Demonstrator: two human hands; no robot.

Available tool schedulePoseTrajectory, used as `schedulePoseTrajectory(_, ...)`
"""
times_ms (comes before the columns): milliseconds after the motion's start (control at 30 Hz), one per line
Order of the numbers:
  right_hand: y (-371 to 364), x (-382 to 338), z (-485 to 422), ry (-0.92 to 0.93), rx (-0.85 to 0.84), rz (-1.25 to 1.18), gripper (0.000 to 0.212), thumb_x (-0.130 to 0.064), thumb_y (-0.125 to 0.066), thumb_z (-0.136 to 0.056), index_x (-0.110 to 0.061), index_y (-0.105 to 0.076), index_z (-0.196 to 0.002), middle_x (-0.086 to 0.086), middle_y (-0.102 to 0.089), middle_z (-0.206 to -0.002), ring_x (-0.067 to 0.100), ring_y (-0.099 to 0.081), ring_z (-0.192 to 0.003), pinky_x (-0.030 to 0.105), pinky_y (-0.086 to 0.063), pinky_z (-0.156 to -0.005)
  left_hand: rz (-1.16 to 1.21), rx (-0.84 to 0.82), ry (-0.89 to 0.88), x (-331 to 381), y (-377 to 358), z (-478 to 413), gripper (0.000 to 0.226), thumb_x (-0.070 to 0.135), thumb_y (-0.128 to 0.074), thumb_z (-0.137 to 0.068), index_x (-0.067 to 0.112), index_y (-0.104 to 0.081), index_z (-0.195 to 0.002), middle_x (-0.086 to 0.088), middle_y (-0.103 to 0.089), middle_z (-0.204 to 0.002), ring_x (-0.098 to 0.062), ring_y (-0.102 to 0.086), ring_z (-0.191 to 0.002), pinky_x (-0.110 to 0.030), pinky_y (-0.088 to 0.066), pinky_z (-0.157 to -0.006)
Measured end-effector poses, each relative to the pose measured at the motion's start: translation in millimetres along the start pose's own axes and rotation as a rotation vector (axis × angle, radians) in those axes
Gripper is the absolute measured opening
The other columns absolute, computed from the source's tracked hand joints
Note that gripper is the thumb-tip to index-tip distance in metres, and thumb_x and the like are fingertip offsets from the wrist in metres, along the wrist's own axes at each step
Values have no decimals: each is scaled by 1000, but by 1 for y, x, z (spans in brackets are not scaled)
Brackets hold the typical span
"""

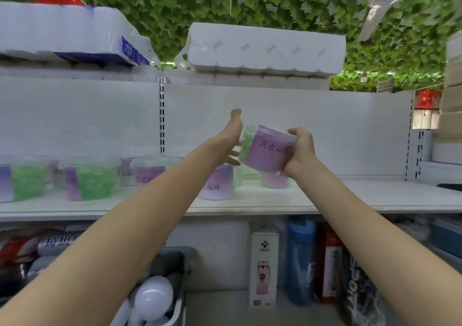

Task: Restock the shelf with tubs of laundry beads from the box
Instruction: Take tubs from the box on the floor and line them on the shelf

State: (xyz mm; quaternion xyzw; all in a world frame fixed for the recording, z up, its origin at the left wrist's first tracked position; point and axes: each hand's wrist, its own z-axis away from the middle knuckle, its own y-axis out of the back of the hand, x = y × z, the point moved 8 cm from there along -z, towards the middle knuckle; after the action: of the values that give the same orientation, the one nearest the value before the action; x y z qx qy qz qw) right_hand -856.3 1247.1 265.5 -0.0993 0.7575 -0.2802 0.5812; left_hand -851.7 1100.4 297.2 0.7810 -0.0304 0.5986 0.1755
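A clear tub of laundry beads (266, 150) with a purple label and green beads showing at its left side is held tilted above the white shelf (325, 200). My right hand (301, 150) grips its right side with curled fingers. My left hand (231, 140) lies against its left side with fingers extended. Several more tubs (217, 185) stand on the shelf below and to the left, some showing purple labels, some green beads (96, 179). The box is not in view.
Packs of toilet rolls (265, 48) lie on the top shelf. Below the main shelf stand a white carton (264, 263), a blue bottle (300, 258) and dark packets. A grey bin (172, 258) holding white bulbs sits at the lower centre. The shelf's right half is bare.
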Motion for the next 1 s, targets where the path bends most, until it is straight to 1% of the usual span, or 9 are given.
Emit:
schedulePoseTrajectory(100,10,6,-3,0,65,15,13,-31,-42,-82,-19,-41,-88,1,-50,-83,22,-50,-79,35,-43,-81,-278,258,-118,5,38,1,72,60,-9,-94,11,-26,-144,-16,-42,-139,-36,-44,-122,-44,-40,-96)
schedulePoseTrajectory(200,22,14,-5,-7,154,40,12,-29,-41,-85,-17,-42,-82,1,-49,-75,22,-50,-66,30,-44,-71,-977,552,-384,19,75,19,65,55,-16,-95,11,-26,-143,-15,-42,-140,-36,-42,-123,-45,-35,-94)
schedulePoseTrajectory(267,29,21,-7,-8,205,58,13,-29,-41,-85,-16,-44,-84,2,-50,-80,22,-51,-69,30,-44,-69,-1348,602,-556,16,84,27,64,53,-19,-95,12,-23,-145,-12,-34,-147,-34,-32,-132,-48,-28,-102)
schedulePoseTrajectory(333,34,27,-10,1,235,94,14,-29,-42,-84,-15,-44,-81,3,-49,-83,22,-50,-75,33,-43,-72,-1523,586,-580,3,97,26,66,53,-18,-94,13,-19,-147,-12,-24,-153,-33,-22,-139,-50,-13,-111)
schedulePoseTrajectory(567,54,39,-13,51,333,221,15,-25,-41,-85,-16,-40,-73,2,-43,-73,19,-44,-68,33,-39,-72,-1585,591,-485,-27,148,41,66,52,-23,-95,13,-19,-148,-14,-21,-154,-34,-20,-140,-52,-8,-112)
schedulePoseTrajectory(733,59,27,-7,63,347,441,18,-22,-37,-90,-15,-37,-74,0,-38,-70,16,-37,-63,26,-34,-59,-1605,610,-423,-35,173,55,69,53,-19,-93,13,-18,-148,-13,-21,-154,-34,-20,-140,-52,-10,-112)
schedulePoseTrajectory(800,59,19,-2,87,394,538,20,-27,-38,-93,-8,-45,-93,4,-46,-85,21,-44,-79,30,-37,-70,-1612,617,-418,-34,181,62,69,54,-18,-93,13,-18,-148,-13,-21,-154,-34,-20,-140,-52,-11,-111)
schedulePoseTrajectory(900,56,4,5,145,491,711,52,-39,-34,-93,-5,-45,-130,11,-47,-119,29,-45,-108,38,-38,-90,-1611,642,-435,-27,193,72,70,54,-16,-92,12,-20,-148,-14,-22,-153,-36,-21,-139,-53,-12,-111)
schedulePoseTrajectory(1000,30,-13,21,327,523,945,54,-42,-28,-98,-11,-37,-141,13,-35,-144,32,-32,-131,46,-28,-106,-1596,667,-444,-20,205,82,67,52,-20,-94,13,-18,-148,-13,-21,-154,-36,-20,-139,-53,-10,-111)
